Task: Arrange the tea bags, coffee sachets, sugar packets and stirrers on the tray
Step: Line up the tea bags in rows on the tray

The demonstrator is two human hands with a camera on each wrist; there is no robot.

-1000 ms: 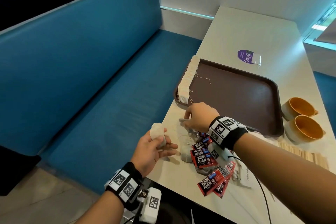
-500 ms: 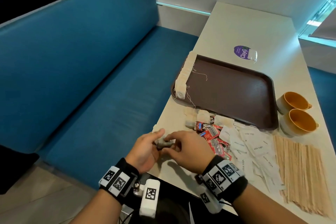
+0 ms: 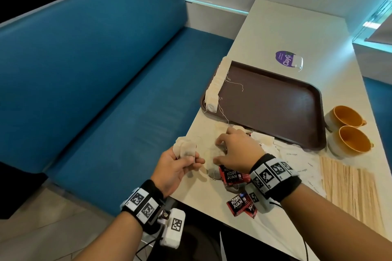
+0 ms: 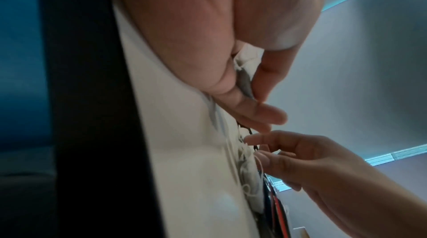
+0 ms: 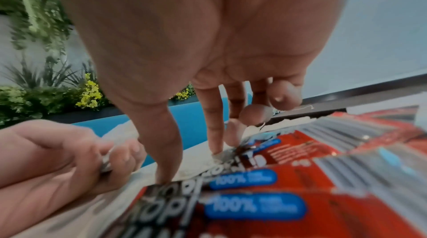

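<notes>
My left hand (image 3: 191,159) hangs over the table's near left edge and pinches a few tea bags (image 3: 185,150) between thumb and fingers; the left wrist view shows the tea bags (image 4: 245,81) in that pinch. My right hand (image 3: 220,150) reaches down onto the loose tea bags (image 3: 212,154) on the table. Its thumb and forefinger (image 5: 215,143) stand apart, tips touching one bag. Red coffee sachets (image 3: 233,176) lie under that wrist. A row of tea bags (image 3: 216,85) lines the left side of the brown tray (image 3: 275,101).
White sugar packets (image 3: 297,159) and a spread of wooden stirrers (image 3: 352,193) lie right of my right arm. Two orange cups (image 3: 347,129) stand by the tray's right corner. A purple label (image 3: 286,59) lies beyond the tray. A blue bench (image 3: 106,91) runs along the left.
Half a second ago both hands met over a tea bag at the near table edge. The right hand has since moved forward onto the loose pile; the left keeps its tea bags.
</notes>
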